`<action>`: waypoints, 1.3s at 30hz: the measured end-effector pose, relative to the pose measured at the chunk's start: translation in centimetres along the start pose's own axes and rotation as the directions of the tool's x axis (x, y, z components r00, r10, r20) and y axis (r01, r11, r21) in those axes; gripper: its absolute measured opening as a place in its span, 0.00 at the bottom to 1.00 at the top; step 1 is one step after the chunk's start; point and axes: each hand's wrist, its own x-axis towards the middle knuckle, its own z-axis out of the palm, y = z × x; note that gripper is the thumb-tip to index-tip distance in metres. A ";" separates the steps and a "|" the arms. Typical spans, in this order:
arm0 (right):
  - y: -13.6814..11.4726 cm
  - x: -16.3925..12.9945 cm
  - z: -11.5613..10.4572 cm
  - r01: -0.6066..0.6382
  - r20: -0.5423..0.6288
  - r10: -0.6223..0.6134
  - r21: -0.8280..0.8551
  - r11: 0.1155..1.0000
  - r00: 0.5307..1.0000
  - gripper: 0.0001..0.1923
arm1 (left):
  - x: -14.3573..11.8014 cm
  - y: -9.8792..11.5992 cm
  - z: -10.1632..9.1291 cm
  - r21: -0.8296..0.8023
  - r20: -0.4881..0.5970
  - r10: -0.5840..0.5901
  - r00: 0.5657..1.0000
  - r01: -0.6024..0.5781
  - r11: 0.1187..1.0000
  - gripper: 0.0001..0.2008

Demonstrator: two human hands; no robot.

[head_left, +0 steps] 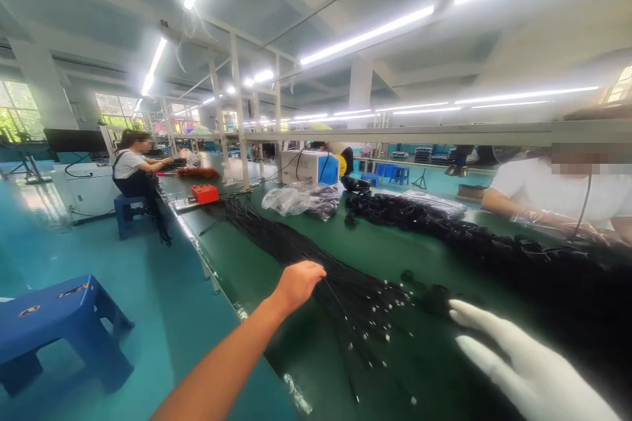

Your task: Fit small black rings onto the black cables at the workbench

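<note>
A long bundle of thin black cables [340, 276] with small silver ends lies along the green workbench [395, 247]. My bare left hand [300, 283] reaches out and pinches one or a few of these cables near the bundle's middle. My right hand [523, 362], in a white glove, lies flat with fingers spread at the lower right, beside the silver cable ends and touching the bench. A wide heap of coiled black cables [494, 243] runs along the right of the bench.
A clear plastic bag of cables [301, 199], a red box [205, 193] and a white and blue box [311, 168] stand further along the bench. A person in white sits opposite at right, another sits far left. A blue stool [59, 329] stands on the teal floor.
</note>
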 end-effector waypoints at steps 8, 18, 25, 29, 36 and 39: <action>-4.9 -3.6 5.5 -0.491 0.615 0.095 0.516 0.702 0.783 0.24 | -0.1 10.2 -0.5 -0.060 -0.154 0.070 0.986 -0.080 0.995 0.14; -5.4 -5.6 1.5 -0.626 0.687 -0.282 0.727 0.283 0.670 0.13 | 0.7 15.5 -3.4 -0.388 0.124 0.183 0.975 -0.122 0.914 0.10; -3.4 -6.6 3.8 -0.780 0.691 -0.466 0.626 0.004 0.552 0.19 | 1.8 17.8 -2.7 -0.377 0.311 0.396 0.864 -0.270 0.886 0.08; -2.9 -6.8 3.9 -0.822 0.653 -0.565 0.564 -0.082 0.504 0.23 | 2.6 17.8 -1.9 -0.462 0.289 0.441 0.850 -0.280 0.841 0.08; -1.9 -6.9 5.5 -0.847 0.621 -0.625 0.516 -0.129 0.473 0.23 | 3.6 17.5 0.0 -0.480 0.249 0.399 0.883 -0.245 0.842 0.07; -1.8 -7.1 4.8 -0.798 0.541 -0.649 0.576 -0.178 0.535 0.21 | 2.8 16.7 2.5 -0.492 0.271 0.386 0.882 -0.218 0.843 0.09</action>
